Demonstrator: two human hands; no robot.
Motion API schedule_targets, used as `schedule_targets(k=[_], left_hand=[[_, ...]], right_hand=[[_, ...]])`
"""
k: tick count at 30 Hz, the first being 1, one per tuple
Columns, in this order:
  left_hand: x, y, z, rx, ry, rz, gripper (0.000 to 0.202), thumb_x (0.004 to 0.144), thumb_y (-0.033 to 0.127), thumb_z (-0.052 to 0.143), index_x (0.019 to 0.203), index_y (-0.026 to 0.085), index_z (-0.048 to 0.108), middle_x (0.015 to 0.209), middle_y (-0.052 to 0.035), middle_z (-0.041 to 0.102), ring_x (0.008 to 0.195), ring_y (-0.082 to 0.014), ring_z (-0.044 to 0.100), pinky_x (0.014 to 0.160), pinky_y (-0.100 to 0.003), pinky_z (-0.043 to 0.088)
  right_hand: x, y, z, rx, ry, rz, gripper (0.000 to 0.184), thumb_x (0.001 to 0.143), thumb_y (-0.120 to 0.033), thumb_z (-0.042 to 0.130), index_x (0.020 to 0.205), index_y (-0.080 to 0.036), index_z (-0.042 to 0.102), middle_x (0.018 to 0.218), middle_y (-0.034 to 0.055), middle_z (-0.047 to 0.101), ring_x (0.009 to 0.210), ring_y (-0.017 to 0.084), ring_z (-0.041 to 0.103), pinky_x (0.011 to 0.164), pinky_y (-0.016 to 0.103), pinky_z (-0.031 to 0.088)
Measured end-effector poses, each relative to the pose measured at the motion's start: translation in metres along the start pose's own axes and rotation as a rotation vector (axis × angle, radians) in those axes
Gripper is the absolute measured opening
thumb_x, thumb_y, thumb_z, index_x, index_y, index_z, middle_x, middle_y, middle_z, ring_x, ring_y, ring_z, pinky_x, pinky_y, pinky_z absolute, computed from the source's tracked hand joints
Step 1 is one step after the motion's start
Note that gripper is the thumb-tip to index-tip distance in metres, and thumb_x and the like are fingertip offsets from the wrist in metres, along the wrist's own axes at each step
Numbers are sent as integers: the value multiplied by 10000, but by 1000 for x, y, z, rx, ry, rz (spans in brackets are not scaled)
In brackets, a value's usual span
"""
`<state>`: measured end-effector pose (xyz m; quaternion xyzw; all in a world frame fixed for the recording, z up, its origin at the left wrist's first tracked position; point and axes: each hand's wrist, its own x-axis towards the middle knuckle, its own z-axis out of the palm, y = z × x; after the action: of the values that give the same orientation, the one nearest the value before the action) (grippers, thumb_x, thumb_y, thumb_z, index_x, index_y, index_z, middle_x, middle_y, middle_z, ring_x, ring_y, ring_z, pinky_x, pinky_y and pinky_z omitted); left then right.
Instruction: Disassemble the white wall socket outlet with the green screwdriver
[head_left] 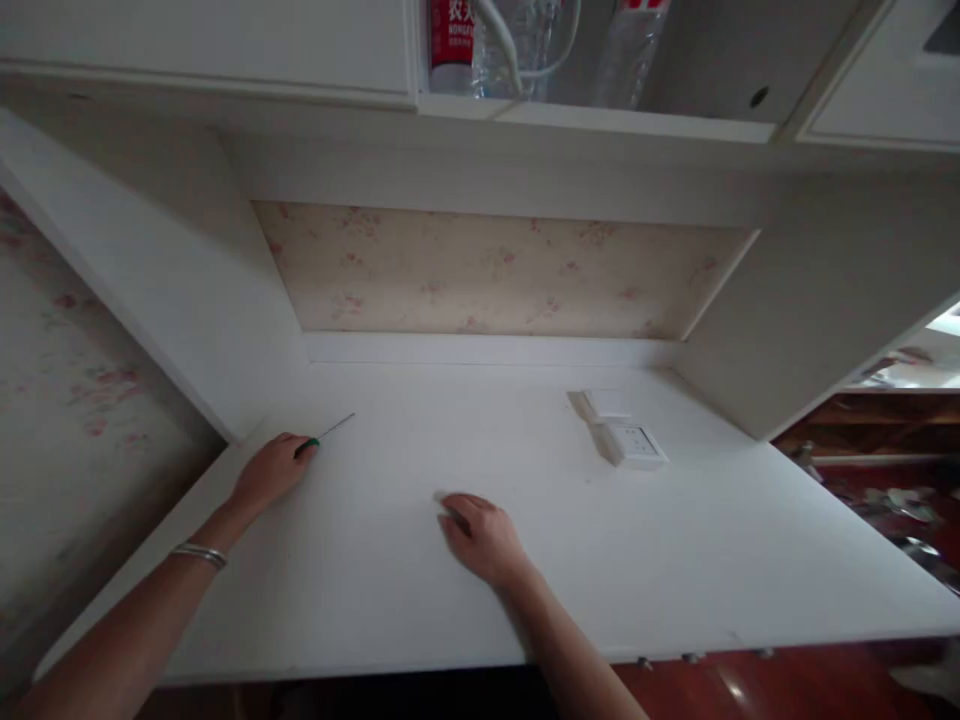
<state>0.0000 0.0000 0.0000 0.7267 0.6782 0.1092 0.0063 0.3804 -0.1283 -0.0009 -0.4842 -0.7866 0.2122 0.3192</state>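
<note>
Head view: a green-handled screwdriver (313, 442) was gripped by the closed left hand (276, 467) at the left of the white desktop (375, 570); the right hand (484, 537), loosely curled with thumb and fingers parted, was seen mid-desktop.

A slim screwdriver (324, 434), its handle green and black and its thin shaft dark, lay gripped in the left hand (279, 466), the shaft slanting low over the white tabletop (412, 420) with its tip pointing away and to the right. On the same surface, well to the right, a boxy white socket unit (634, 443) sat with its holed face upward, and a flat, square white piece (607, 403) lay just behind it.
</note>
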Motion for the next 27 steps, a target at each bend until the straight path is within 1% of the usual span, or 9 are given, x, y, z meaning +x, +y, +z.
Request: schedule_targets(k=[4,10,14,16,19,21,23,24,27], left_hand=[[11,2,-3,42,22,-50,469,866,399,345,1046,124,680,1053,-152,651,983,-300,612,860,-377,459],[15,10,-5,113,34,-189,525,901,405,271,1045,97,671,983,-181,643,908,-307,625,786,-385,472],[10,15,-8,165,1,-202,537,881,441,320,1108,60,622,1029,-199,611,922,-319,610,804,-396,466],[-1,23,-11,218,50,-201,556,853,470,376,1165,57,579,1098,-214,579,968,-356,580,792,-427,465],[-26,43,-13,269,206,-111,543,838,442,437,1246,91,514,1245,-211,498,1099,-398,491,845,-483,437],[-46,61,-10,212,274,17,488,851,391,454,1255,124,510,1276,-185,480,1153,-368,460,938,-486,393],[-64,80,-4,97,291,160,423,849,373,489,1206,157,555,1239,-155,507,1158,-330,464,1003,-466,361],[-73,89,-1,24,284,222,395,850,373,504,1181,169,575,1218,-141,520,1158,-311,468,1021,-450,357],[-91,116,9,-182,211,318,340,863,372,522,1131,183,610,1172,-112,547,1133,-273,487,1006,-418,401]], right_hand=[[0,0,-1,2,-6,3,305,888,-244,474,1167,-252,598,1147,23,663,1046,170,608,928,296,467],[0,1,0,6,-11,8,312,889,-247,475,1177,-246,594,1153,25,659,1051,169,603,936,295,460],[-2,-2,-1,14,-14,15,320,884,-244,483,1186,-243,590,1164,30,652,1057,172,599,935,301,462],[-4,-5,-4,25,-26,4,313,878,-246,497,1173,-243,602,1174,30,649,1073,172,591,950,305,454],[-12,-10,-10,72,-89,-72,290,857,-265,545,1133,-248,630,1176,11,652,1139,176,553,1028,324,392],[-17,-10,-18,123,-141,-80,291,855,-299,555,1132,-256,631,1170,0,657,1129,175,562,1014,318,408],[-20,-2,-32,142,-145,4,301,868,-337,528,1144,-263,623,1153,5,665,1040,174,614,918,305,476],[-20,5,-41,120,-116,64,306,865,-346,522,1140,-262,626,1119,12,678,986,181,635,875,312,495],[-17,36,-78,-33,58,262,285,867,-346,490,1066,-221,651,993,42,704,882,190,648,825,328,497]])
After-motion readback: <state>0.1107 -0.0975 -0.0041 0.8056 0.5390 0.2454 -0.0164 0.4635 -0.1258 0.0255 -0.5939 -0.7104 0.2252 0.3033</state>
